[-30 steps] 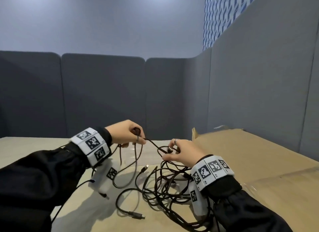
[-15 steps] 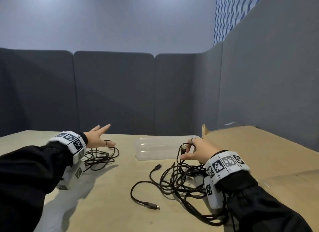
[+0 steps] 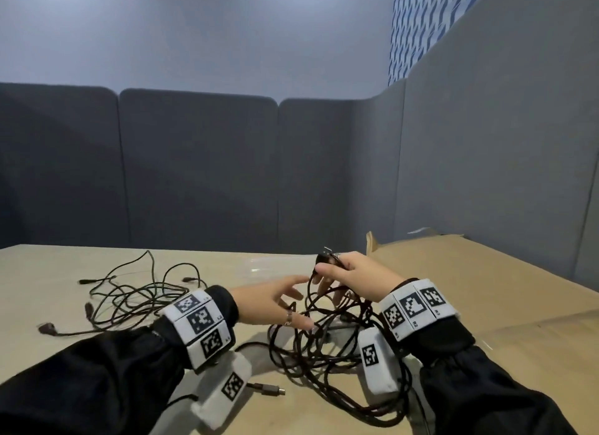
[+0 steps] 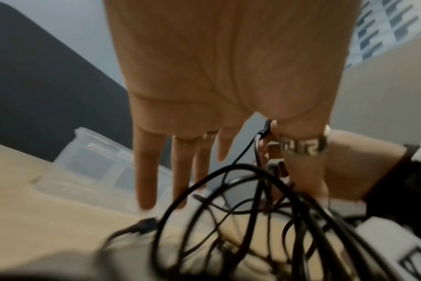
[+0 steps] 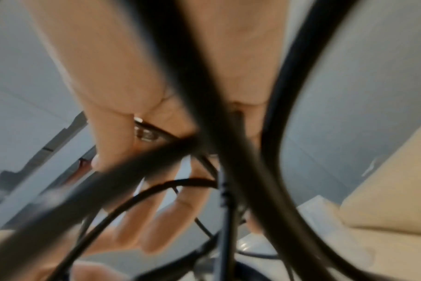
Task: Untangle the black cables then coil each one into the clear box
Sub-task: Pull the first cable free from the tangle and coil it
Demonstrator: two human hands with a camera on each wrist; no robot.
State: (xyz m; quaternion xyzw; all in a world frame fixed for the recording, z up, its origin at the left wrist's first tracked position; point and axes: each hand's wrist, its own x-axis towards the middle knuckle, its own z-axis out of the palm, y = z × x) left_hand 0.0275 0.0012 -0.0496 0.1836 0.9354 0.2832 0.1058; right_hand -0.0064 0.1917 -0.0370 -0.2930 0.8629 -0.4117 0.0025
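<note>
A tangle of black cables lies on the table between my hands. My right hand pinches one cable's plug end and holds it lifted above the tangle. My left hand is stretched out with straight fingers into the upper loops, gripping nothing. A separate thin black cable lies loose at the left. The clear box stands just beyond the hands and shows only faintly in the head view. Blurred cable strands cross the right wrist view.
A loose USB plug lies by my left wrist. Flat brown cardboard covers the table's right side. Grey partition panels close off the back and right. The beige table top shows bare at the far left.
My left hand has left the thin cable at the left and moved right to the tangle. My right hand has lifted the plug end higher.
</note>
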